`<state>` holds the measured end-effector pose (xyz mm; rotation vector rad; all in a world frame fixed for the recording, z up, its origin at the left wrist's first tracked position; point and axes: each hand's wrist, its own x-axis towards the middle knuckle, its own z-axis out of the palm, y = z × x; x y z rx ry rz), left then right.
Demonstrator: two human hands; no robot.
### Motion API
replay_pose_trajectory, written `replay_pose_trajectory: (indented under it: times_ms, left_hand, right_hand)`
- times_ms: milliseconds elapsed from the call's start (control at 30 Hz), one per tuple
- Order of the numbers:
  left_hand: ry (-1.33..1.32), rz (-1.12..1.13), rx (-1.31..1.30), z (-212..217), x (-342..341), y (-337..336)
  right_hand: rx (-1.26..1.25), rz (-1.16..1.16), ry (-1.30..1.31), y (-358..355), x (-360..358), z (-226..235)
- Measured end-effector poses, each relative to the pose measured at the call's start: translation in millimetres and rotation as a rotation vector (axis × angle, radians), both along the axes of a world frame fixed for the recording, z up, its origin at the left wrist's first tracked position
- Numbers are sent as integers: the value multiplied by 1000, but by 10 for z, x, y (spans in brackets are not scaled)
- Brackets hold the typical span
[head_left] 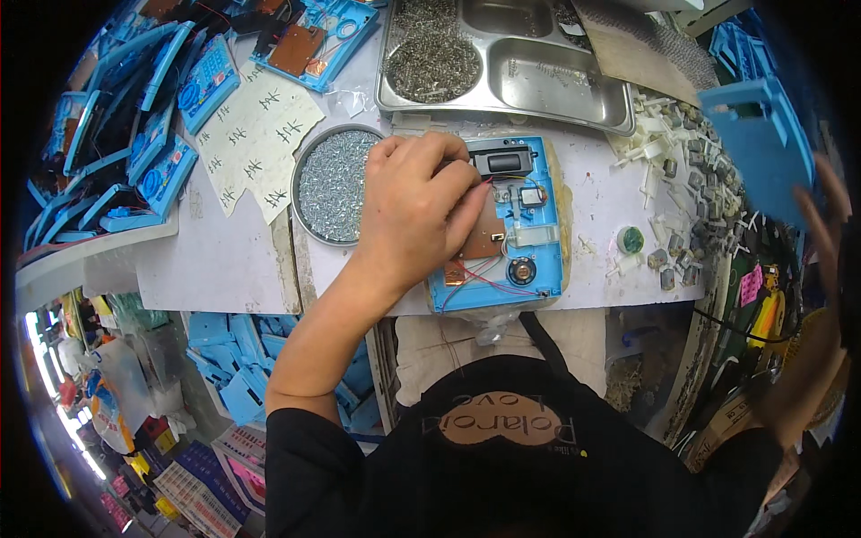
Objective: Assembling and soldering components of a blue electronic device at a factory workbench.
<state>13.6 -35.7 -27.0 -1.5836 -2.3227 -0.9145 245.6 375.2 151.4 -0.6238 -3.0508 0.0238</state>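
My left hand (417, 193) is closed over the upper left of an open blue plastic casing (552, 242) on the table. Its fingertips curl down beside a black rectangular part (502, 161); what they pinch, if anything, is hidden. Inside the casing sit a brown circuit board (484, 231), a small round speaker (521, 271) and thin red and white wires. At the far right, my right hand (821, 197) grips a flat blue plastic cover (753, 143) with a slot-shaped opening, held up past the table's right side. That hand is partly dark and blurred.
Left of the casing stands a round dish of small screws (327, 184). Behind is a metal compartment tray (538, 85) with small metal pieces. White plastic parts and grey pieces (668, 170) lie scattered right, near a green roll (630, 239). Blue casings (161, 175) pile up left.
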Motion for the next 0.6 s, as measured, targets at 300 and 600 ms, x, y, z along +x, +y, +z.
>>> replay_pose_trajectory:
  times_ms: [300,600]
  left_hand:
    - [-66,80,21,-120,-27,-39]
    - [-943,70,351,381,464,0]
  right_hand:
    - [-884,-169,511,-942,418,-1053]
    - [-1569,-146,768,-1659,-567,-1366]
